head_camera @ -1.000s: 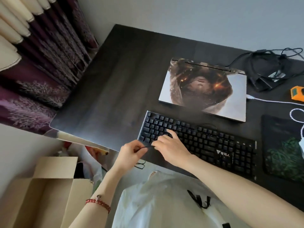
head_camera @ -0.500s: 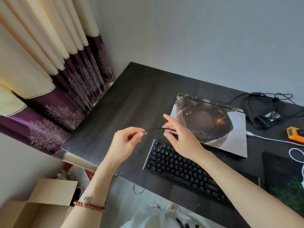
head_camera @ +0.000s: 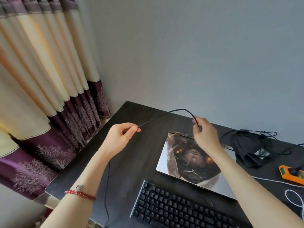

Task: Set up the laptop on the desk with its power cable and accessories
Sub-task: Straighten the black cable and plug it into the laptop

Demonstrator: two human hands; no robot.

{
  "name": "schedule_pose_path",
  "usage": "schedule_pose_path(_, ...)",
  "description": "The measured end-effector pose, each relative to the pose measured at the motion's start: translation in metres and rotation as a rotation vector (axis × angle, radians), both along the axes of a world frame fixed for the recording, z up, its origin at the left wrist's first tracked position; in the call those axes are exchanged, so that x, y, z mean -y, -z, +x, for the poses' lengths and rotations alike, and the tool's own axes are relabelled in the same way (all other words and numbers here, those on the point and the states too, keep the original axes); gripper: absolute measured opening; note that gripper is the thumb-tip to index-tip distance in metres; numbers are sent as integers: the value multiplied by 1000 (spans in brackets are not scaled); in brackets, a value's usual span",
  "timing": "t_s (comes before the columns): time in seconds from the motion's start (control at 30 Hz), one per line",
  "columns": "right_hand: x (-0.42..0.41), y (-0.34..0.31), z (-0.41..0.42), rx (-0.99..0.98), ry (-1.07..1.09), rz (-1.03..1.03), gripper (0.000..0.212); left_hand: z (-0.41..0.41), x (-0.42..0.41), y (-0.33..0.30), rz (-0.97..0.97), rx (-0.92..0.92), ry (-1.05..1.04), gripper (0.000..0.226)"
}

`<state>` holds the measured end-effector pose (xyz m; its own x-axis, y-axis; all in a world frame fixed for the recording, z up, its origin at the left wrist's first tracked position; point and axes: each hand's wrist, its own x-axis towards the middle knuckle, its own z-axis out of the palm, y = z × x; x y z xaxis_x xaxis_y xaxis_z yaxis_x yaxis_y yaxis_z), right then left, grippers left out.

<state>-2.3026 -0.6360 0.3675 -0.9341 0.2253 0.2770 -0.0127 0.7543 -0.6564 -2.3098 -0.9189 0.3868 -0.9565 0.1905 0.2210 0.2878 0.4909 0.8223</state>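
A thin black cable (head_camera: pixel 166 113) arches in the air between my two hands above the dark desk (head_camera: pixel 138 155). My left hand (head_camera: pixel 120 137) pinches one part of it, and a length hangs down past my left forearm. My right hand (head_camera: pixel 205 132) pinches the other part, raised over the back edge of the closed laptop (head_camera: pixel 189 160), whose lid bears a dark picture. A black keyboard (head_camera: pixel 177 209) lies in front of the laptop. The black power adapter (head_camera: pixel 256 155) with its tangled cables sits at the right rear of the desk.
An orange device (head_camera: pixel 291 174) and a white cord (head_camera: pixel 292 197) lie at the desk's right side. Cream and purple curtains (head_camera: pixel 41 96) hang to the left. A grey wall stands right behind the desk.
Both hands rose from the keyboard's left end, drew the thin cable up and spread apart, stretching it between them. The view tilted upward toward the wall.
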Motion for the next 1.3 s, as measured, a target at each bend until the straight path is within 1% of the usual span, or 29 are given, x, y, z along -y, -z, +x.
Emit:
schedule_pose_path(0.07,19,-14,-4,-98,-171,41,51,-14,-20,-27,-52,-82,71,20)
schedule_pose_path(0.1,27,-24,-7,-185,-230,77,58,-20,-30,-39,-80,-124,109,19)
schedule_pose_path(0.13,32,-37,-10,-278,-269,129,61,-25,-40,-52,-106,-170,145,19)
schedule_pose_path(0.17,36,-50,-13,-362,-298,191,57,-30,-49,-63,-127,-215,176,19)
schedule_pose_path(0.23,36,-71,-20,-503,-314,322,32,-38,-61,-83,-135,-273,218,17)
schedule_pose_path(0.27,33,-79,-22,-545,-294,373,21,-43,-63,-88,-123,-282,220,16)
schedule_pose_path(0.3,27,-83,-25,-558,-256,381,16,-48,-64,-90,-102,-272,213,16)
schedule_pose_path(0.37,8,-83,-31,-517,-96,267,15,-55,-59,-82,-36,-167,198,15)
schedule_pose_path(0.4,-5,-79,-34,-474,16,165,18,-57,-52,-75,-9,-100,191,15)
schedule_pose_path(0.43,-20,-74,-35,-423,141,60,21,-58,-45,-67,-21,-61,181,16)
schedule_pose_path(0.47,-35,-68,-36,-378,263,-25,24,-59,-37,-59,-81,-58,160,17)
schedule_pose_path(0.5,-49,-60,-36,-347,360,-68,25,-62,-30,-51,-161,-76,130,17)
schedule_pose_path(0.53,-60,-52,-36,-310,396,-73,26,-65,-25,-45,-229,-100,90,17)
schedule_pose_path(0.57,-65,-44,-35,-249,344,-71,26,-68,-22,-40,-274,-120,32,16)
schedule_pose_path(0.6,-68,-36,-34,-151,219,-77,27,-73,-24,-38,-293,-144,-38,15)
schedule_pose_path(0.67,-60,-25,-29,128,-121,-101,27,-77,-33,-41,-302,-227,-207,18)
schedule_pose_path(0.7,-54,-20,-27,253,-245,-109,26,-79,-39,-45,-298,-277,-272,20)
schedule_pose_path(0.73,-48,-16,-25,332,-321,-129,26,-80,-46,-52,-283,-325,-297,20)
schedule_pose_path(0.77,-43,-13,-25,355,-353,-154,25,-82,-52,-59,-246,-357,-281,19)
schedule_pose_path(0.8,-40,-13,-27,337,-364,-198,25,-86,-57,-66,-193,-359,-240,18)
schedule_pose_path(0.9,-36,-25,-35,214,-358,-388,27,-97,-70,-91,-9,-238,-110,24)
schedule_pose_path(1.0,-34,-41,-45,119,-375,-496,35,-108,-80,-122,289,-65,4,31)
schedule_pose_path(1.03,-35,-50,-51,84,-373,-522,35,-114,-85,-137,367,-57,30,31)
schedule_pose_path(1.1,-36,-63,-60,30,-372,-565,30,-124,-93,-167,465,-99,47,26)
schedule_pose_path(1.17,-35,-74,-71,-25,-346,-559,27,-131,-101,-190,505,-131,85,18)
schedule_pose_path(1.23,-34,-83,-84,-104,-264,-510,29,-135,-108,-201,483,-124,164,16)
schedule_pose_path(1.3,-33,-92,-96,-168,-201,-456,40,-135,-109,-200,410,-129,229,18)
